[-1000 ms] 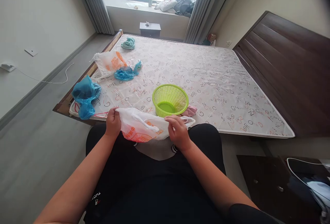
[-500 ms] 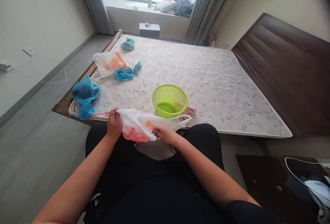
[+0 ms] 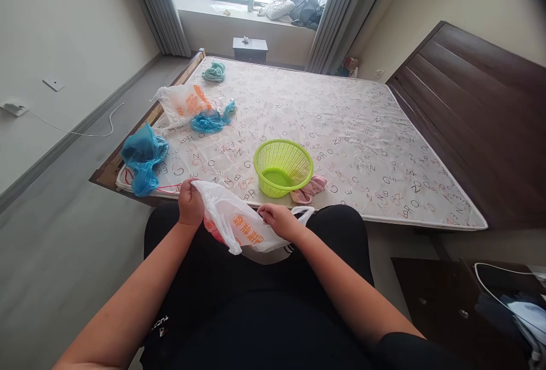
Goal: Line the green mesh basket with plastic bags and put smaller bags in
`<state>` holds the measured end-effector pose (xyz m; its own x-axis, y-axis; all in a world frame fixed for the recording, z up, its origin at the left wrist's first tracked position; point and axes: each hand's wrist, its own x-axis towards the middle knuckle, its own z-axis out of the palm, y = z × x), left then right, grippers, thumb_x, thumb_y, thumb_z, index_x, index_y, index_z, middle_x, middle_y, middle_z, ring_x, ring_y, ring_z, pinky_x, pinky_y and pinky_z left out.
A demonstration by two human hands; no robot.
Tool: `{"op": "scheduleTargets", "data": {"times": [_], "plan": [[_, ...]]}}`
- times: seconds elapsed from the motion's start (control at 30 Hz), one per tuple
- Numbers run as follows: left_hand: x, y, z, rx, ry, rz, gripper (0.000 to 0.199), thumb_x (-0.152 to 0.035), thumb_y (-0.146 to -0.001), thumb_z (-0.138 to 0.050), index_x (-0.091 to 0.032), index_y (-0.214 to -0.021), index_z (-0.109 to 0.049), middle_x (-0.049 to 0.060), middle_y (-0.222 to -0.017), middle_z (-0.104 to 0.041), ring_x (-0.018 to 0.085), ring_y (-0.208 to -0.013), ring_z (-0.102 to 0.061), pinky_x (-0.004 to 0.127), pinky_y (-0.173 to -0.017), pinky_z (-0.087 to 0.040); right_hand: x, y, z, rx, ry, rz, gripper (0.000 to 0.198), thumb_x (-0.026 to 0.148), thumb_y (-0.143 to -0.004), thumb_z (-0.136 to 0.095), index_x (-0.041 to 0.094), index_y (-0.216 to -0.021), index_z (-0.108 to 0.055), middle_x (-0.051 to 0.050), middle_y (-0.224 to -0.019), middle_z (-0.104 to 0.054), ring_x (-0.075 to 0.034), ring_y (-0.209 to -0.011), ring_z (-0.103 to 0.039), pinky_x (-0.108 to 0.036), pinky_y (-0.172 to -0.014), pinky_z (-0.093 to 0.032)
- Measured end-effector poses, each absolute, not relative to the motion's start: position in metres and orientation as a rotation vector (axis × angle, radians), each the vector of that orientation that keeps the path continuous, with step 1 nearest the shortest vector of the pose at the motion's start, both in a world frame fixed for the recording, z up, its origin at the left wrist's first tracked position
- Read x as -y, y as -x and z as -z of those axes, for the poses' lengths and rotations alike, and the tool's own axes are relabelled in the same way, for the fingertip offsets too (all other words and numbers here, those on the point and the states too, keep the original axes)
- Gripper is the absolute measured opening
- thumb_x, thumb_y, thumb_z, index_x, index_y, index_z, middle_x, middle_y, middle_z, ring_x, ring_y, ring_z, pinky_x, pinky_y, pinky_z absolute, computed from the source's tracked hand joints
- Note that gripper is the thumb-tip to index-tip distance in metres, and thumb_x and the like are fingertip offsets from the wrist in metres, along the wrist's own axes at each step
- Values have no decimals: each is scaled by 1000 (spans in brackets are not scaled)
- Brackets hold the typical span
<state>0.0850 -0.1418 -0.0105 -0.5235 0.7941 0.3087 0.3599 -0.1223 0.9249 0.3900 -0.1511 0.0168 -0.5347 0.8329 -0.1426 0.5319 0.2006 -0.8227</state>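
A white plastic bag (image 3: 239, 222) with orange print hangs between my hands over my lap. My left hand (image 3: 190, 204) is closed on its upper left corner. At the bag's upper right edge, my right hand (image 3: 281, 222) is closed with its fingers curled against the plastic. Something red shows at the bag's left side, partly hidden. Just beyond my right hand, a green plastic basket (image 3: 281, 168) stands upright on the mattress (image 3: 362, 131). A pink cloth (image 3: 313, 189) lies against the basket's right side.
On the left of the mattress lie a blue plastic bag (image 3: 144, 157), a second blue bag (image 3: 209, 121), another white bag (image 3: 177, 103) and a teal cloth bundle (image 3: 214, 71). The dark headboard (image 3: 478, 103) rises at right. A small bedside table (image 3: 250, 45) stands beyond the bed.
The white bag has dropped lower between my hands, its printed side now turned toward me. My right hand has shifted slightly right along it, leaving more of the pink cloth in view.
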Motion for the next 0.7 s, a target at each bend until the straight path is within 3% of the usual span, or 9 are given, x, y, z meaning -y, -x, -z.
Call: {"op": "scheduleTargets", "data": {"times": [0.17,0.23,0.37,0.47,0.53,0.63,0.7], "plan": [[143,-89,9,-1854,-1278,-1688,23,-39,-99,-51,-21,-101,-64,4,-92,-65,18,-84,-60,29,-79,-46,163,-386,-22,2279,1150,-1015,28,20,-95,-64,26,-122,-69,-5,-108,-68,-15,-85,-64,-30,-85,-49],[144,-91,9,-1871,-1280,-1680,22,-39,-99,-52,-21,-100,-64,3,-90,-65,18,-82,-59,29,-77,-46,166,-385,-17,2299,1194,-956,29,22,-92,-69,25,-121,-68,-5,-106,-66,-16,-84,-64,-31,-84,-50],[146,-96,9,-1848,-1300,-1664,23,-40,-99,-52,-20,-100,-65,4,-90,-66,18,-82,-60,29,-76,-47,164,-379,-3,2337,1204,-854,7,17,-88,-72,21,-94,-71,-5,-93,-63,-20,-92,-63,-34,-87,-51],[146,-98,10,-1837,-1317,-1638,24,-41,-98,-53,-21,-101,-66,4,-91,-67,19,-82,-61,30,-76,-48,161,-375,2,2224,1116,-797,9,14,-90,-67,21,-95,-66,-6,-100,-64,-21,-99,-62,-36,-91,-51],[145,-97,12,-1833,-1337,-1613,25,-42,-98,-53,-21,-102,-66,5,-92,-68,19,-83,-61,31,-77,-48,158,-380,-1,2107,1079,-748,7,17,-93,-60,22,-97,-63,-5,-98,-63,-19,-92,-62,-33,-86,-52],[143,-95,14,-1840,-1323,-1593,27,-43,-98,-52,-21,-104,-66,5,-94,-68,20,-86,-62,31,-79,-49,140,-413,-9,1785,1218,-451,8,24,-97,-52,23,-95,-59,-2,-85,-59,-17,-76,-58,-32,-76,-51],[142,-93,14,-1850,-1291,-1602,27,-44,-98,-53,-21,-103,-66,5,-93,-68,20,-84,-62,31,-78,-49,113,-453,-13,1413,1388,-162,9,28,-96,-49,23,-95,-56,-2,-85,-56,-18,-77,-56,-34,-79,-50]]}}
